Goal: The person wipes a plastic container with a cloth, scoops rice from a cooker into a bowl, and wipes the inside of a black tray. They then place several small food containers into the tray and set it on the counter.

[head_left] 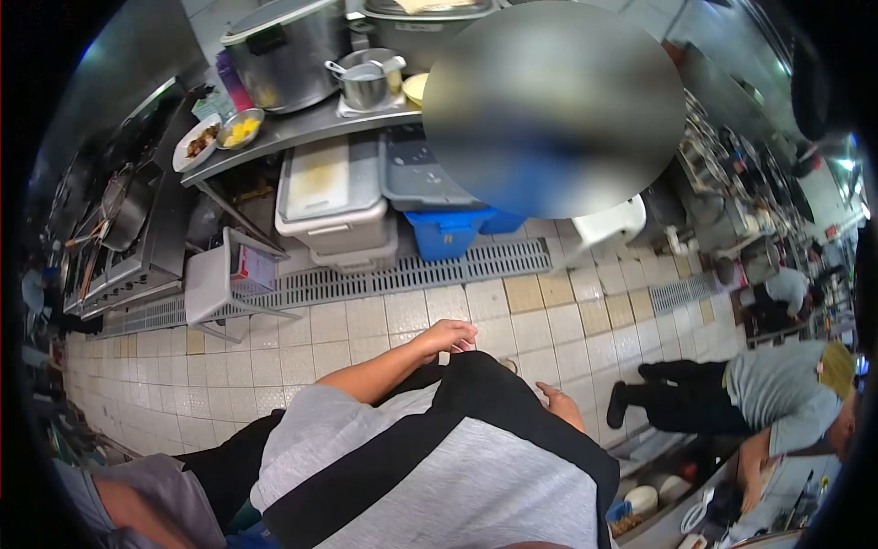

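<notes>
My left hand [446, 338] is in front of my body, above the black front of my apron, with its fingers loosely stretched and nothing visible in them. Lower and to the right is my right hand [561, 404], partly hidden by the apron. Its visible fingers are apart, and I see nothing held. The black apron [489, 389] over my grey shirt is the thing nearest to both hands. Neither hand touches the steel counter [302, 133] ahead.
A large pot [293, 64], a small steel pot [364, 87] and a plate of food [197, 145] stand on the counter. Below are bins [334, 224], with a white stool [210, 279] beside them. A stove [128, 247] is left; co-workers [773, 389] stand right and lower left.
</notes>
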### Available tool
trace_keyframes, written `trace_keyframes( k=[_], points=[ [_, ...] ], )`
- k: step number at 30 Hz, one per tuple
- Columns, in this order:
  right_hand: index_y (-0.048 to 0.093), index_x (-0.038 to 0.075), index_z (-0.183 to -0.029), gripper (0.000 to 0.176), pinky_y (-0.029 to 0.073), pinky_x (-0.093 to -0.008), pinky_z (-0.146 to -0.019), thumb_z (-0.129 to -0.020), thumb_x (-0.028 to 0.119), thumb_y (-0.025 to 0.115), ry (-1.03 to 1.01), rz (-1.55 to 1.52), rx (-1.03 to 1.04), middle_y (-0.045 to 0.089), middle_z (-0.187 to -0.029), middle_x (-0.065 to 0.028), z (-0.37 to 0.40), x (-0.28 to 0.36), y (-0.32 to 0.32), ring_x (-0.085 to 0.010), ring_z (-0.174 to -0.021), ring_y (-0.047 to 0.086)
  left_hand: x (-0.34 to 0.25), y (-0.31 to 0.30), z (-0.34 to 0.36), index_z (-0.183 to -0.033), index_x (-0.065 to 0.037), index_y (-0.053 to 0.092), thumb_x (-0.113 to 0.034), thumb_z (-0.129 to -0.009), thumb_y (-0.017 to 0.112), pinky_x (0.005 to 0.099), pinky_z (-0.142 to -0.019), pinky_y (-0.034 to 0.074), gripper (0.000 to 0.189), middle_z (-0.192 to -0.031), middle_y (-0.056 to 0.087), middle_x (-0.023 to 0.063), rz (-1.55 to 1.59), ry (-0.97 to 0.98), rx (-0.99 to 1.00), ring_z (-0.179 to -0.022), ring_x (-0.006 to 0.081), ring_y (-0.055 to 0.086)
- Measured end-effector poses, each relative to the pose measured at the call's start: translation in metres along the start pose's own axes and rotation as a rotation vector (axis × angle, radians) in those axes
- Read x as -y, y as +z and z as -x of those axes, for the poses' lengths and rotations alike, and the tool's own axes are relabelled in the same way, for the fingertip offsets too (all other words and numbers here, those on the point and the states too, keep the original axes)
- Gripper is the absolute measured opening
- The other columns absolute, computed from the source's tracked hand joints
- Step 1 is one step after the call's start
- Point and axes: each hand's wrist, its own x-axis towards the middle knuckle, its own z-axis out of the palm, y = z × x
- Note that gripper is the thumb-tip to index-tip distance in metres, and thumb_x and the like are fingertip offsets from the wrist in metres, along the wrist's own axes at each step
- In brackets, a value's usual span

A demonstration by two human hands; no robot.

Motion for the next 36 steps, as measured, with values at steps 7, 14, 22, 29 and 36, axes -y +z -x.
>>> trace_keyframes(
  k=[7,14,22,29,36],
  points=[
    [0.056,0.009,-0.122,0.039,0.046,-0.0422,-0.087,-0.086,0.024,0.056,-0.278,-0.047,0.244,0.062,-0.108,-0.0221,-0.146,0.102,-0.010,-0.0385,-0.099,0.059,-0.077,-0.100,0.015,-0.112,-0.005,0.060,-0.023,-0.089,0.058,0.0249,-0.071,0.047,0.029,-0.097,0.064,0.0037,0.073,0.239,-0.213,-0.083,0.0114,0.060],
    [0.056,0.013,-0.123,0.039,0.045,-0.0399,-0.093,-0.086,0.025,0.057,-0.623,0.256,0.283,0.059,-0.119,-0.0161,-0.324,0.173,-0.057,-0.0341,-0.107,0.057,-0.103,-0.154,0.045,-0.118,-0.004,0.056,-0.019,-0.092,0.055,0.0266,-0.080,0.047,0.030,-0.103,0.062,0.0069,0.343,0.377,-0.387,-0.091,0.0144,0.060],
    [0.046,0.006,-0.129,0.048,0.041,-0.0423,-0.097,-0.084,0.020,0.057,-0.678,0.274,-0.401,0.045,-0.133,-0.0216,-0.595,0.256,-0.199,-0.0374,-0.117,0.048,-0.112,-0.191,0.031,-0.119,-0.003,0.055,-0.018,-0.094,0.053,0.0264,-0.077,0.050,0.030,-0.103,0.063,0.0074,0.531,0.404,-0.756,-0.089,0.0152,0.062],
    [0.042,0.006,-0.131,0.053,0.043,-0.0461,-0.093,-0.083,0.021,0.053,-0.541,0.291,-0.594,0.049,-0.126,-0.0269,-0.795,0.283,-0.289,-0.0393,-0.114,0.051,-0.173,-0.221,-0.040,-0.119,-0.003,0.055,-0.016,-0.094,0.053,0.0252,-0.076,0.050,0.029,-0.101,0.063,0.0071,0.665,0.533,-0.775,-0.088,0.0136,0.062],
    [0.060,0.006,-0.107,0.028,0.049,-0.0463,-0.080,-0.083,0.018,0.052,-0.454,0.607,-0.502,0.064,-0.096,-0.0229,-0.815,0.293,-0.306,-0.0392,-0.090,0.062,-0.225,-0.220,-0.079,-0.120,0.001,0.053,-0.015,-0.093,0.053,0.0260,-0.080,0.049,0.031,-0.103,0.063,0.0083,0.668,0.509,-0.760,-0.089,0.0136,0.061]
  ],
)
